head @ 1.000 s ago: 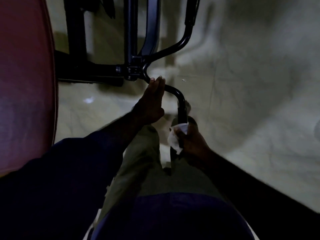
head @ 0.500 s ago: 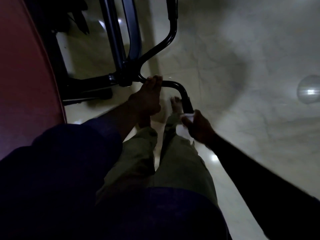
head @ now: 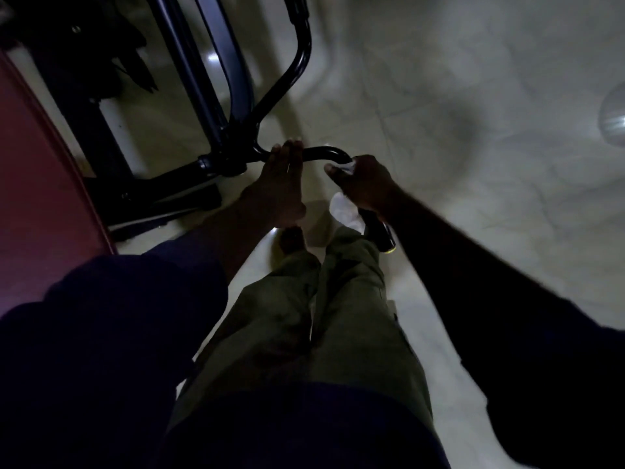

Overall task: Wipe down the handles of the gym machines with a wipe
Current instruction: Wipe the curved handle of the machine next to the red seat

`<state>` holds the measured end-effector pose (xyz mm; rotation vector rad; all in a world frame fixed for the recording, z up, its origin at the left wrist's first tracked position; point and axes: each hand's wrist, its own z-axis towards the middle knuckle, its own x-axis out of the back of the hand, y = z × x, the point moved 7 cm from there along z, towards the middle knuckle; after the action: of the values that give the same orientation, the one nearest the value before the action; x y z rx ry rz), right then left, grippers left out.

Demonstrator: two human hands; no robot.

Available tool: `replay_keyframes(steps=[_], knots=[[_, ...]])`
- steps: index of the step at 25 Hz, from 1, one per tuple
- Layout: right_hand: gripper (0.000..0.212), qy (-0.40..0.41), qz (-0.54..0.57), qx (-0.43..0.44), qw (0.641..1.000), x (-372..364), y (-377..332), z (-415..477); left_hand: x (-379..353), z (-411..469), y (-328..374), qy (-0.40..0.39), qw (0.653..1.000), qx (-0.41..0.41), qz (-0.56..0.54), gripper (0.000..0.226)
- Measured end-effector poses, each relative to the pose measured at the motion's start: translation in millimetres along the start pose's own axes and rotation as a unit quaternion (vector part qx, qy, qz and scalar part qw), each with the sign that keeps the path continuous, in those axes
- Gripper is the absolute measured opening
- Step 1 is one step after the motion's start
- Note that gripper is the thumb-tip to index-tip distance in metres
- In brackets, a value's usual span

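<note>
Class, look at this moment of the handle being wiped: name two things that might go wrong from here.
1. A loose tail of the wipe hangs below the right hand, so it may slip off the handle or miss parts of it.
2. The left hand lies flat on the bar without gripping it; if the bar swings, the brace may fail.

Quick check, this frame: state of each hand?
Left hand: open, fingers flat on the black handlebar.
Right hand: closed around the handle grip, white wipe inside.
</note>
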<state>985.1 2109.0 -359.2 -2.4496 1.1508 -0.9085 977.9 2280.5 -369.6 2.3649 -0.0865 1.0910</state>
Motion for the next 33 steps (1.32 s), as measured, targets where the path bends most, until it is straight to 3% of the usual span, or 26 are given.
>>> replay_keyframes(steps=[2, 4, 8, 9, 10, 11, 12, 13, 14, 16, 17, 18, 19, 22, 26, 28, 31, 33], knots=[[0.057, -0.123, 0.173, -0.038, 0.977, 1, 17, -10, -3, 3, -2, 0.014, 1.0, -0.023, 0.001, 0.093], [0.059, -0.121, 0.195, -0.063, 0.971, 5, 42, -40, 2, 5, 1, 0.018, 0.999, -0.039, 0.023, 0.093], [0.057, 0.021, 0.223, -0.085, 0.971, -20, 85, -89, 11, -1, 9, -0.027, 0.999, 0.038, 0.006, 0.098], [0.058, 0.057, 0.145, -0.091, 0.984, -22, 92, -97, 11, 1, 7, -0.031, 0.998, 0.056, -0.004, 0.1], [0.068, 0.091, 0.096, -0.098, 0.986, -22, 105, -93, 12, 4, 7, -0.033, 0.997, 0.068, -0.013, 0.1], [0.086, 0.214, 0.098, -0.123, 0.964, -16, 105, -96, 14, 5, 8, -0.032, 0.996, 0.076, -0.029, 0.1], [0.098, 0.212, 0.123, -0.166, 0.955, -17, 106, -95, 16, 6, 10, -0.031, 0.995, 0.08, -0.046, 0.099], [0.084, 0.155, 0.122, -0.205, 0.959, -22, 100, -85, 17, 6, 11, -0.029, 0.995, 0.082, -0.052, 0.098], [0.06, 0.093, 0.154, -0.182, 0.967, -18, 87, -82, 17, 5, 11, -0.033, 0.995, 0.081, -0.046, 0.099], [0.05, -0.003, -0.01, -0.133, 0.991, -20, 85, -85, 16, -2, 13, -0.049, 0.996, 0.073, -0.027, 0.103], [0.053, 0.029, -0.019, -0.148, 0.988, -22, 94, -91, 16, -3, 14, -0.051, 0.996, 0.075, -0.027, 0.104], [0.052, 0.102, 0.028, -0.164, 0.981, -12, 99, -103, 15, -3, 14, -0.052, 0.995, 0.079, -0.035, 0.104], [0.047, 0.125, 0.077, -0.172, 0.974, -10, 97, -110, 15, -1, 15, -0.056, 0.994, 0.081, -0.04, 0.103], [0.026, 0.182, 0.099, -0.081, 0.975, -5, 90, -118, 12, 1, 12, -0.032, 0.995, 0.091, -0.036, 0.1], [0.042, 0.156, 0.008, -0.119, 0.981, -7, 94, -127, 12, -3, 12, -0.044, 0.992, 0.11, -0.035, 0.093], [0.038, 0.156, 0.04, -0.11, 0.981, 0, 92, -127, 13, 0, 16, -0.045, 0.992, 0.104, -0.047, 0.093], [0.028, 0.126, 0.046, -0.106, 0.985, -9, 94, -126, 15, -7, 20, 0.032, 0.988, 0.096, -0.113, 0.088], [0.037, 0.127, 0.053, -0.16, 0.978, -7, 95, -125, 20, -15, 31, 0.104, 0.982, 0.067, -0.144, 0.078]])
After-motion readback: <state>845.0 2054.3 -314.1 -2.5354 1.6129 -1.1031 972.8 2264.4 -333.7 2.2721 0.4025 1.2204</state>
